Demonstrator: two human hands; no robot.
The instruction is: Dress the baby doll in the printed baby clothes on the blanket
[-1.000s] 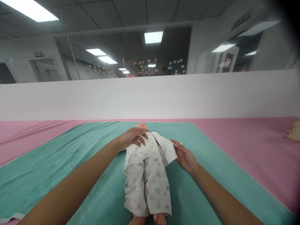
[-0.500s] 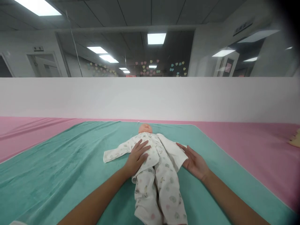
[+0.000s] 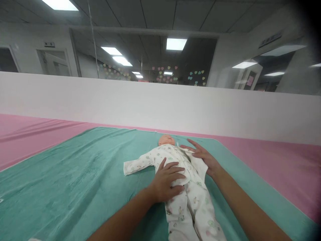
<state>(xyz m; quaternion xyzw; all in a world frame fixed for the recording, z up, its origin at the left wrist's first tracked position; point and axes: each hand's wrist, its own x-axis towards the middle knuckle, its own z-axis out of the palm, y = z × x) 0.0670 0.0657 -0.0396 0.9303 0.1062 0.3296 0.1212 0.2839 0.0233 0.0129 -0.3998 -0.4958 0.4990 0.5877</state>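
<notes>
Both open and gripping nothing, my left hand (image 3: pixel 167 180) rests on the belly and my right hand (image 3: pixel 204 157) on the loose flap of the doll (image 3: pixel 168 154) lying face-up on the teal towel (image 3: pixel 75 174); a careless sweep could bunch its suit (image 3: pixel 199 207).

pink bed (image 3: pixel 276 164), teal towel (image 3: pixel 75 174) spread over it

We lose the feet of the doll (image 3: pixel 166 140) past the bottom edge, our left hand (image 3: pixel 168 180) covers its belly, our right hand (image 3: pixel 203 157) hides its far sleeve, and the prints on the romper (image 3: pixel 198 204) are too small to tell.
</notes>
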